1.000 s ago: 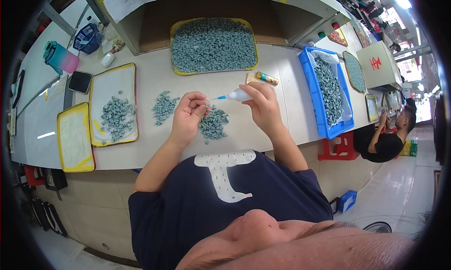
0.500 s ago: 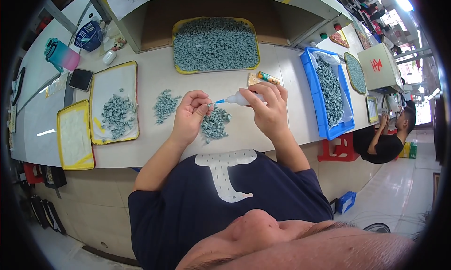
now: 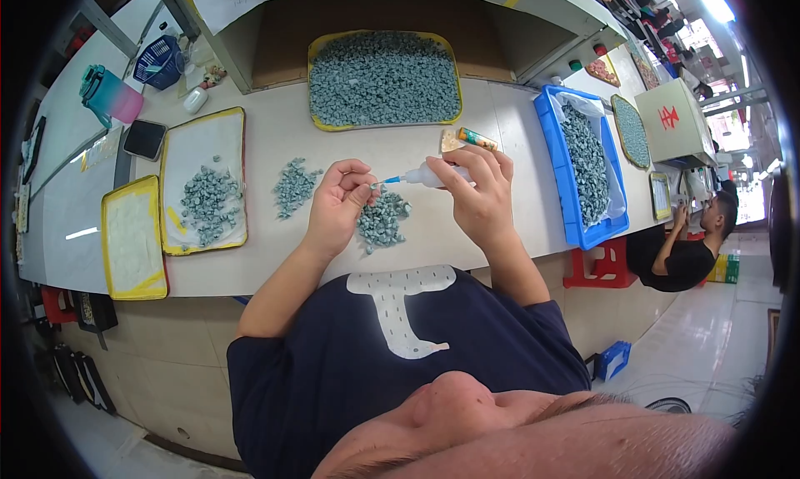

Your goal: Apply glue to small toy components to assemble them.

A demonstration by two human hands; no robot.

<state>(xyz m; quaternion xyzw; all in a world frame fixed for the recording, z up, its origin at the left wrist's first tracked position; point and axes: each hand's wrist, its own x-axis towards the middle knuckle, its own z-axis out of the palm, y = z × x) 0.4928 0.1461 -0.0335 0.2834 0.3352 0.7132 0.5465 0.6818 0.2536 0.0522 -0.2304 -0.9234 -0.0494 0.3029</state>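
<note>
My right hand (image 3: 483, 191) grips a white squeeze bottle (image 3: 427, 175) with a blue needle tip (image 3: 392, 180). The tip points left and meets the fingertips of my left hand (image 3: 340, 204). Between that thumb and forefinger is pinched a small grey-green piece (image 3: 372, 186), mostly hidden by the fingers. Below the bottle lies a pile of grey-green pieces (image 3: 383, 220) on the white table (image 3: 450, 237). Another, looser pile (image 3: 295, 187) sits just left of my left hand.
A yellow-rimmed tray (image 3: 385, 127) full of pieces stands at the back. To the right is a blue bin (image 3: 575, 229) of pieces. At left lie a tray with a small heap (image 3: 208, 208), a yellow-edged tray (image 3: 133, 245), a phone (image 3: 144, 140) and a bottle (image 3: 112, 97). A person (image 3: 679, 245) sits far right.
Hardly anything differs. Both hands keep their place, with the needle tip still at the left fingertips.
</note>
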